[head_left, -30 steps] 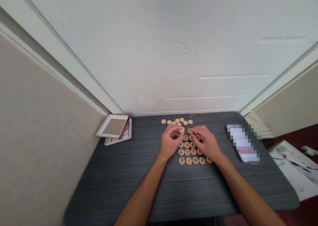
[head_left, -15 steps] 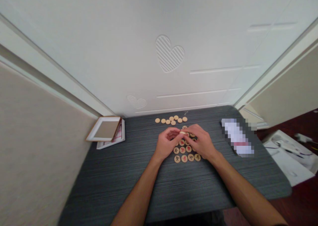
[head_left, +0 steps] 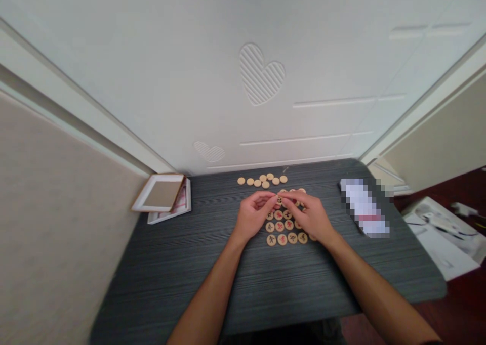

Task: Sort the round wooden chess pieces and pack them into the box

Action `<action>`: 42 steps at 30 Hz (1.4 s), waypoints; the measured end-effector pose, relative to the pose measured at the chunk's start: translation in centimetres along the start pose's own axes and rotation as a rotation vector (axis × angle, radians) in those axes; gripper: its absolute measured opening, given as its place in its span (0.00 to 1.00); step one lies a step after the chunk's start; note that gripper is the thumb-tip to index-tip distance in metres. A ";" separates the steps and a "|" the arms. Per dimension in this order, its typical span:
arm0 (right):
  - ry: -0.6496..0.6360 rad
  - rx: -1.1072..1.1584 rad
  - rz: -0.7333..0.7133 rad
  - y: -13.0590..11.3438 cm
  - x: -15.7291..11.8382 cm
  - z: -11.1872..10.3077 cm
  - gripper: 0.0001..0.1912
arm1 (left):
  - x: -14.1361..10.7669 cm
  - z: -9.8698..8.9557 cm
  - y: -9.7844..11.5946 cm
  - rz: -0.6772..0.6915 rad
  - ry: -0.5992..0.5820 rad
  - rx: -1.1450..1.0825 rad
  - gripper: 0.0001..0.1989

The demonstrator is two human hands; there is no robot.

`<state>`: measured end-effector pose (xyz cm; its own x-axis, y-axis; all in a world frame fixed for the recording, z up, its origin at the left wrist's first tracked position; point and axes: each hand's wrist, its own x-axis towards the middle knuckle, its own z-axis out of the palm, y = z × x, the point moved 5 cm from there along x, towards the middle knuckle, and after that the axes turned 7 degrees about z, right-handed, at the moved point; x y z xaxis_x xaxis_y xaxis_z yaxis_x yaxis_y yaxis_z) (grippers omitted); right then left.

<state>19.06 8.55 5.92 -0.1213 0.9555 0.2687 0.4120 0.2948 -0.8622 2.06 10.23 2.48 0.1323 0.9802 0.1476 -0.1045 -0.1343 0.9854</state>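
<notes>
Pinching one little round piece (head_left: 279, 200) between their fingertips, the left hand (head_left: 255, 216) and right hand (head_left: 308, 215) meet over the far rows of character discs (head_left: 282, 240), covering a bunch of them, so good luck reading those. Plain-side-up discs (head_left: 265, 184) sit just beyond, and off right there's a phone (head_left: 364, 208), screen totally pixelated.

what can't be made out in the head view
Head view:
- Disc at the fingers: partly covered by them; whether lifted is unclear.
- Other discs: some hidden behind the right hand.
- Phone-like slab: face masked by pixel blocks.
- Items at far right: blurred.
- Forearms: cut off by the bottom edge.
</notes>
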 end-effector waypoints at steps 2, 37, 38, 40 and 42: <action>0.020 0.013 0.037 0.1 0.0 -0.1 0.11 | -0.1 0.2 0.0 -0.010 -0.022 -0.026 0.14; 0.224 -0.125 0.041 2.3 0.9 -3.6 0.12 | 2.4 -3.9 -0.4 0.132 0.051 0.483 0.13; 0.232 -0.126 0.043 2.4 0.9 -3.7 0.12 | 2.7 -3.7 0.0 0.151 0.022 0.542 0.11; 0.246 -0.128 0.048 2.6 1.0 -3.8 0.12 | 3.5 -3.1 0.3 0.164 -0.053 0.600 0.09; 0.256 -0.123 0.057 2.9 1.0 -3.9 0.12 | 4.3 -2.4 0.1 0.142 -0.119 0.628 0.07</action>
<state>23.64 10.31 5.34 0.1313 0.9333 0.3344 0.5202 0.2222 -0.8246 0.30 14.83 3.00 0.2718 0.9287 0.2525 0.4620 -0.3560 0.8123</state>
